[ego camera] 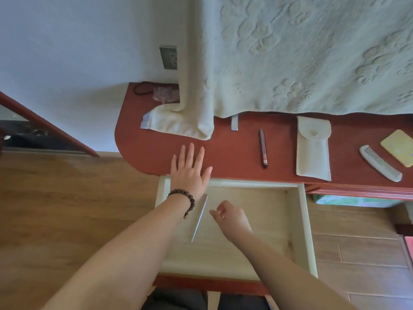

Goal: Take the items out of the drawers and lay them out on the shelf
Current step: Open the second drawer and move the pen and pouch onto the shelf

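Observation:
A pale wooden drawer (302, 222) stands pulled out below the red shelf (237, 153). A thin metal rod (199, 219) lies slanted in its left part. My left hand (190, 171), with a bead bracelet at the wrist, rests flat on the shelf's front edge, fingers straight. Above the drawer floor, just right of the rod, my right hand (230, 217) hovers with loosely curled fingers and holds nothing. On the shelf lie a small metal strip (234, 123), a dark red pen-like stick (263, 148), a white pouch (312, 148), a white comb (380, 163) and a yellow card (399, 147).
A cream towel (178, 125) hangs down onto the shelf's left part, beside a patterned bedspread (312, 52). A plastic bag with a black cord (163, 93) sits at the shelf's back left, under a wall socket (168, 57). Wooden floor lies to the left.

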`<action>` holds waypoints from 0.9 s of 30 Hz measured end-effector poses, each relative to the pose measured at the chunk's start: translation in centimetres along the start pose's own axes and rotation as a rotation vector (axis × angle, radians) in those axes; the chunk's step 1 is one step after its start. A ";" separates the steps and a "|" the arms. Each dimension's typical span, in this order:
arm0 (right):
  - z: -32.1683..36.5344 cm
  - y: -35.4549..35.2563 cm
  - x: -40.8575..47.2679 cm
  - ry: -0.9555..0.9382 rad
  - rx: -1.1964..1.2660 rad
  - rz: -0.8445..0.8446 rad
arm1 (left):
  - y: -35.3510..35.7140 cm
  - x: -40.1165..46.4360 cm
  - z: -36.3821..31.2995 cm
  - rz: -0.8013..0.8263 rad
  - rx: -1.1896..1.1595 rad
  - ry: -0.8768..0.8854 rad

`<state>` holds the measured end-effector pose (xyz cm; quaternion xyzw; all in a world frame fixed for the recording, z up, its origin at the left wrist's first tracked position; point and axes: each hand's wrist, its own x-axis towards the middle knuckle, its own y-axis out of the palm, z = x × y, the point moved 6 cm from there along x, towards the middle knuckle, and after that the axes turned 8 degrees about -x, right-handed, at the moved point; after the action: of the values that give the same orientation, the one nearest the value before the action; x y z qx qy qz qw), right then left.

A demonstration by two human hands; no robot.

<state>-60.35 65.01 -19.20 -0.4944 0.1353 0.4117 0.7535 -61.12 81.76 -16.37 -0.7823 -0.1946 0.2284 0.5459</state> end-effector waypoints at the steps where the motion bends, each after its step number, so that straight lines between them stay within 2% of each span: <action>1: 0.6 1.2 0.4 0.043 -0.007 0.026 | 0.1 0.1 0.0 0.020 0.006 0.010; 7: 3.2 5.3 2.6 0.226 -0.135 0.026 | 0.3 0.6 0.3 0.141 0.028 0.058; 12: 2.6 6.9 2.9 0.335 -0.079 -0.047 | 0.5 0.9 0.2 0.237 0.050 0.061; 18: 2.1 6.9 2.6 0.337 -0.083 -0.059 | 0.5 0.9 0.1 0.243 0.059 0.057; 27: 0.6 6.8 2.0 0.226 -0.289 -0.028 | 0.3 0.7 0.0 0.234 0.082 0.044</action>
<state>-64.33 67.68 -24.42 -0.6424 0.1517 0.3579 0.6604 -60.48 82.06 -16.76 -0.7814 -0.0804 0.2813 0.5512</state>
